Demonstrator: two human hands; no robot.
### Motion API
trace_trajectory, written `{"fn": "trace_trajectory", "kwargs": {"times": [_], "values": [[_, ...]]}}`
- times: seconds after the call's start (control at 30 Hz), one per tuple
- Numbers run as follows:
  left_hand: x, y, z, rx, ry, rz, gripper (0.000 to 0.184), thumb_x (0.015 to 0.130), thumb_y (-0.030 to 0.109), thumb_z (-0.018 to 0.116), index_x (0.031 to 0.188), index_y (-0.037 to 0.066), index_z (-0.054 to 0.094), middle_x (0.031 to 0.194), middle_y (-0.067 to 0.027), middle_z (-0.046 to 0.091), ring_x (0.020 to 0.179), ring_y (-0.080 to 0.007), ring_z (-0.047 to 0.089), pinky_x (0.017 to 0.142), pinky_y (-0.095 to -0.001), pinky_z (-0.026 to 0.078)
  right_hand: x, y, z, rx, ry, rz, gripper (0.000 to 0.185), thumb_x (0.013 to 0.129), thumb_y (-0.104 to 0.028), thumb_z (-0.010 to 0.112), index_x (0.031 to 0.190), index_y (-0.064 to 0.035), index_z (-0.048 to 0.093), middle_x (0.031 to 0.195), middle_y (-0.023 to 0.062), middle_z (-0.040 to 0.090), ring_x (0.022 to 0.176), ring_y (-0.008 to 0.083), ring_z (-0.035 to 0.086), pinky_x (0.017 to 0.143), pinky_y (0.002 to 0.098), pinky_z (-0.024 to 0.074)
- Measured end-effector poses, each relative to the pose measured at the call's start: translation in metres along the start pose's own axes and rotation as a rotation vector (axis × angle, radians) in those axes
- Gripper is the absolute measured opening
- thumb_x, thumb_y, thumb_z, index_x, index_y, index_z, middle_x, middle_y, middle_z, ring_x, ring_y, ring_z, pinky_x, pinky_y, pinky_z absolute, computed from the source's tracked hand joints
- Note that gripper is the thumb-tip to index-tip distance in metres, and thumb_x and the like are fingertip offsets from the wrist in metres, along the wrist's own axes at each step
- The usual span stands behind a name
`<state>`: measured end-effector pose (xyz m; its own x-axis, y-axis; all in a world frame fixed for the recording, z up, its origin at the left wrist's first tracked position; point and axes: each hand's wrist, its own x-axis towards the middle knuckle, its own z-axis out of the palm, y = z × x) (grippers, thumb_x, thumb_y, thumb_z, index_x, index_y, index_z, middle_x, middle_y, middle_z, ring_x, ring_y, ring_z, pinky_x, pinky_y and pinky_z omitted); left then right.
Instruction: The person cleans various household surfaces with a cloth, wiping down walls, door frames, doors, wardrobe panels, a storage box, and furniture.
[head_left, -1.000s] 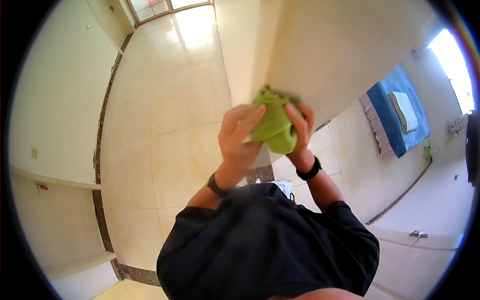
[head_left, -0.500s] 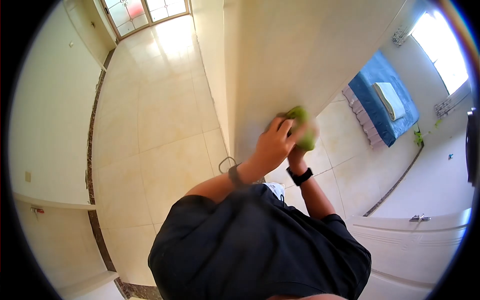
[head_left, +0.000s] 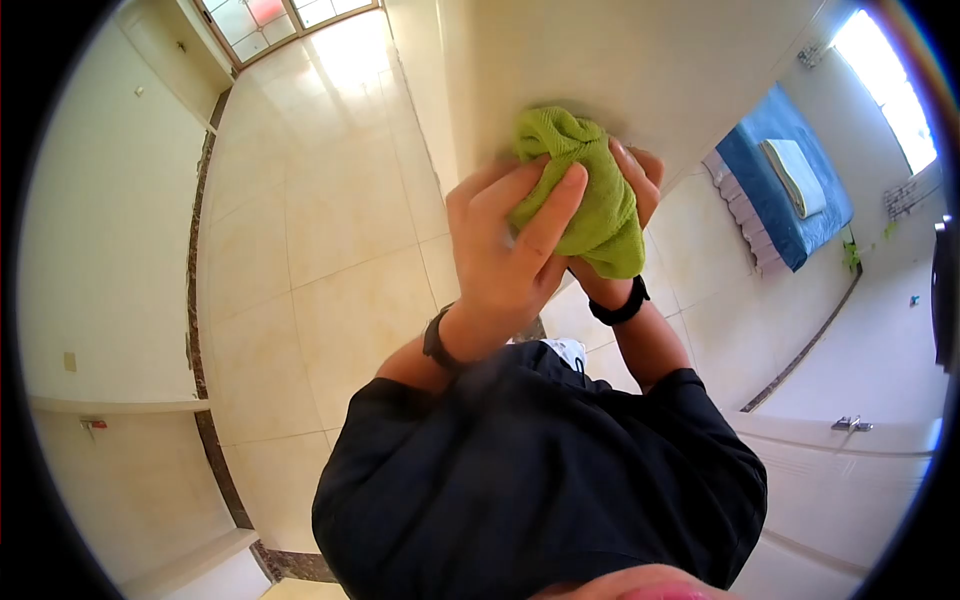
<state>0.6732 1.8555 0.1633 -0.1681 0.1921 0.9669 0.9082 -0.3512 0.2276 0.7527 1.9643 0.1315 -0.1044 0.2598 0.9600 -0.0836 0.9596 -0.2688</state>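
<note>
A crumpled green cloth point(head_left: 600, 205) is bunched between my two hands, in front of a cream-coloured upright surface. My left hand point(head_left: 505, 235) grips it from the left, with the thumb and fingers pressed over its near side. On the other side, my right hand point(head_left: 642, 180) is curled round the right edge of the cloth, which hides part of its fingers. The cloth's top is close to the cream surface point(head_left: 600, 60); whether they touch, I cannot tell. Each wrist has a dark band on it.
Pale floor tiles point(head_left: 340, 220) run along a hallway at left, towards glazed doors point(head_left: 260, 25). Through the opening at right stands a bed point(head_left: 790, 130) with a blue cover and a folded white cloth point(head_left: 795, 175). A white door point(head_left: 830, 460) with a metal handle is at lower right.
Both hands have moved up with the green cloth, nearer to the camera. More of the cloth now shows, bunched between the hands. The view has shifted slightly.
</note>
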Motion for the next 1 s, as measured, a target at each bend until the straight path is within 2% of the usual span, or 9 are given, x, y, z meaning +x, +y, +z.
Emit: {"fn": "trace_trajectory", "kwargs": {"times": [0.13,0.23,0.43,0.57,0.67,0.73,0.83,0.9,1.0], "values": [[-0.025,-0.011,-0.002,0.043,-0.063,0.014,0.066,0.059,0.001,0.078,0.122,0.014,0.067,0.116,-0.0093,0.059,0.102,-0.031,0.057,0.083,-0.0404,0.047,-0.025,0.011,-0.005,-0.016,-0.051,-0.034,0.067,0.075,-0.024,0.083,0.129,-0.0049,0.048,0.116,0.0133,0.052,0.102,0.0285,0.053,0.088,0.0385,0.0444],[-0.06,-0.016,-0.007,0.054,-0.235,-0.034,0.069,0.057,0.003,0.079,0.123,0.017,0.067,0.111,-0.0071,0.06,0.1,-0.0296,0.058,0.077,-0.0391,0.051,-0.082,0.03,-0.004,0.053,-0.089,0.037,0.058,0.073,-0.026,0.079,0.123,-0.0033,0.061,0.115,0.0141,0.057,0.1,0.0286,0.051,0.086,0.0389,0.0426],[-0.122,-0.023,-0.013,0.036,-0.472,-0.234,0.073,0.056,0.004,0.079,0.126,0.019,0.065,0.103,-0.0057,0.057,0.098,-0.0299,0.058,0.073,-0.0389,0.054,-0.156,0.04,-0.007,0.141,-0.247,0.215,0.05,0.077,-0.025,0.076,0.121,-0.0047,0.064,0.118,0.0124,0.059,0.104,0.0285,0.051,0.091,0.0387,0.0399],[-0.114,-0.02,-0.007,0.023,-0.479,-0.208,0.073,0.059,0.004,0.08,0.129,0.015,0.063,0.107,-0.0084,0.056,0.1,-0.0304,0.057,0.076,-0.0395,0.052,-0.157,0.04,-0.014,0.153,-0.344,0.409,0.046,0.08,-0.026,0.072,0.121,-0.0057,0.065,0.12,0.0111,0.061,0.106,0.0295,0.05,0.093,0.0402,0.0401],[-0.089,-0.015,0.014,-0.053,-0.392,-0.088,0.07,0.061,0.003,0.078,0.129,0.014,0.063,0.111,-0.0103,0.055,0.1,-0.0326,0.055,0.08,-0.0401,0.05,-0.123,0.048,-0.029,-0.062,-0.352,0.298,0.041,0.082,-0.03,0.07,0.118,-0.0091,0.068,0.119,0.0082,0.064,0.106,0.029,0.053,0.095,0.041,0.0403],[-0.068,-0.01,0.035,-0.104,-0.329,-0.029,0.064,0.063,0.002,0.078,0.124,0.012,0.065,0.109,-0.0107,0.055,0.101,-0.0337,0.053,0.085,-0.0438,0.047,-0.101,0.065,-0.035,-0.218,-0.155,0.007,0.038,0.082,-0.034,0.069,0.114,-0.0135,0.07,0.115,0.0051,0.068,0.104,0.0269,0.056,0.096,0.041,0.0398],[-0.037,0.002,0.071,-0.19,-0.316,0.022,0.066,0.065,0.003,0.076,0.128,0.015,0.062,0.115,-0.0108,0.055,0.109,-0.0338,0.049,0.091,-0.046,0.043,-0.038,0.053,-0.057,-0.441,-0.061,-0.01,0.024,0.083,-0.028,0.068,0.104,-0.0154,0.069,0.108,0.0018,0.068,0.099,0.0245,0.057,0.09,0.04,0.0403],[-0.02,0.011,0.099,-0.216,-0.313,0.039,0.07,0.066,0.003,0.074,0.132,0.017,0.059,0.119,-0.0094,0.054,0.111,-0.0334,0.047,0.091,-0.0451,0.044,-0.038,0.076,-0.064,-0.585,0.129,-0.055,0.027,0.084,-0.026,0.068,0.107,-0.0132,0.065,0.108,0.0035,0.061,0.098,0.0255,0.053,0.089,0.0378,0.0388],[-0.01,0.027,0.135,-0.279,-0.291,0.017,0.069,0.064,0.004,0.073,0.131,0.018,0.061,0.118,-0.0071,0.053,0.11,-0.0322,0.047,0.092,-0.0439,0.044,-0.035,0.081,-0.077,-0.57,0.22,0.0,0.027,0.086,-0.023,0.066,0.11,-0.0116,0.062,0.109,0.0051,0.061,0.1,0.0258,0.053,0.091,0.0383,0.0387]]}}
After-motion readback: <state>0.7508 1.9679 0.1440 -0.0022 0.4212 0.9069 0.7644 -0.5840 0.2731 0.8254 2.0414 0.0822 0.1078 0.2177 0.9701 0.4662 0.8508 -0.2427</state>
